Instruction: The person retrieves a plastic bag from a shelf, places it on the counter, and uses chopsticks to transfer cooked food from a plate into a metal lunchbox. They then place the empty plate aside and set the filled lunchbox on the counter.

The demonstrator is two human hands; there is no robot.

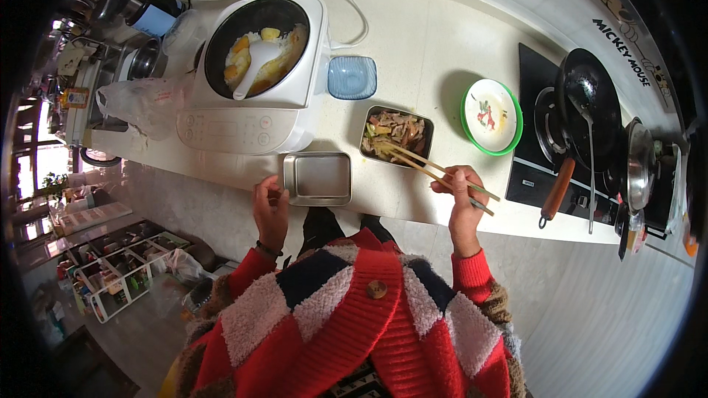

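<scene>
My right hand holds a pair of wooden chopsticks, their tips in the sliced meat and vegetables that fill a rectangular metal container. To its lower left, at the counter's edge, stands a second metal container with no food in it. My left hand is at that container's left side, fingers curled; whether they touch it I cannot tell. A white rice cooker stands open behind, with rice, yellow-orange chunks and a white rice paddle in its dark pot.
A small blue dish sits right of the cooker. Further right, a white plate with food scraps rests on a green one. A wok with a metal ladle stands on the gas hob. A plastic bag lies left of the cooker.
</scene>
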